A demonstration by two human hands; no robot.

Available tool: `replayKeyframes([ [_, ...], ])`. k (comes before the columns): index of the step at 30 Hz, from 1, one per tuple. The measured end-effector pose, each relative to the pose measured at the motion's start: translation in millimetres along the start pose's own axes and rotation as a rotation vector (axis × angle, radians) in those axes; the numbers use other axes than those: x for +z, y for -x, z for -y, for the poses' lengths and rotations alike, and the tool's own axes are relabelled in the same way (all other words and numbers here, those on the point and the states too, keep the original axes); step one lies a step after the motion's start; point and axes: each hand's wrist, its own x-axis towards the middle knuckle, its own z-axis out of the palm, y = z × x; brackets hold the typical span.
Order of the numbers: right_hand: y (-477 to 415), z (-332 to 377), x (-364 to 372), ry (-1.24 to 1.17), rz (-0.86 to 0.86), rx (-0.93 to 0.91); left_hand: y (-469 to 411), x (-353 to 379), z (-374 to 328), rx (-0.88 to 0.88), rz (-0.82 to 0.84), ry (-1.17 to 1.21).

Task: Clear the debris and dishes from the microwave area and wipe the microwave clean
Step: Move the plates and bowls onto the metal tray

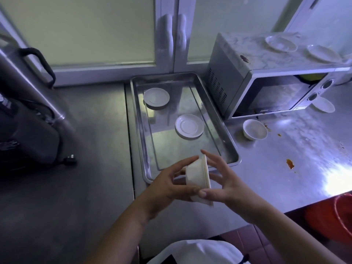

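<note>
While tipped sideways over the steel tray's (137, 119) near end, the bowl stack (196, 174) is grasped by left hand (167, 184) at base, right hand (225, 181) at rim.

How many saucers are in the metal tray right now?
2. One saucer sits near the tray's far left corner; the other saucer lies nearer the middle. None appear hidden.

Tray (182, 153) on worktop (276, 168) just left of microwave (266, 88), far saucer (156, 97) and near saucer (189, 126) in tray, bowl (254, 129) before microwave, left dish (281, 43) and right dish (323, 53) atop microwave
</note>
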Motion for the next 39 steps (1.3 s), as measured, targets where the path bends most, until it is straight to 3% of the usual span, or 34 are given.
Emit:
replayKeyframes([
  [5,-6.1,-6.6,8.6,0.025,0.007,0.016,3.6,-10.5,3.9,-0.030,-0.001,0.026],
  [9,-15.1,-1.9,-4.5,-0.009,0.139,0.122,-2.2,-15.2,11.2,-0.057,0.021,0.123],
  [16,-36.7,-4.6,-35.6,0.151,0.160,0.217,-31.3,-9.9,30.7,-0.172,0.026,0.255],
  [18,-45.6,-12.2,-44.5,0.173,0.109,0.219,-43.5,-2.3,34.4,-0.206,-0.092,0.306],
  [20,-61.1,-21.6,-55.7,0.271,0.006,0.205,-57.3,2.9,36.6,-0.218,-0.315,0.375],
  [24,-113.8,-47.3,-94.0,0.781,-0.212,0.301,-71.4,-1.7,36.1,-0.212,-0.594,0.344],
  [30,-185.5,-81.3,-117.0,1.057,-0.077,0.409,-70.5,-14.2,56.4,-0.267,-0.763,0.254],
  [36,-195.7,-95.0,-120.2,1.062,-0.055,0.304,-80.5,-7.2,75.0,-0.329,-0.851,0.225],
  [37,-192.1,-92.4,-128.3,1.002,-0.115,0.287,-85.2,-3.8,75.8,-0.332,-0.856,0.212],
  [39,-181.4,-88.0,-156.9,0.837,-0.400,0.215,-96.7,3.5,75.7,-0.325,-0.851,0.167],
])
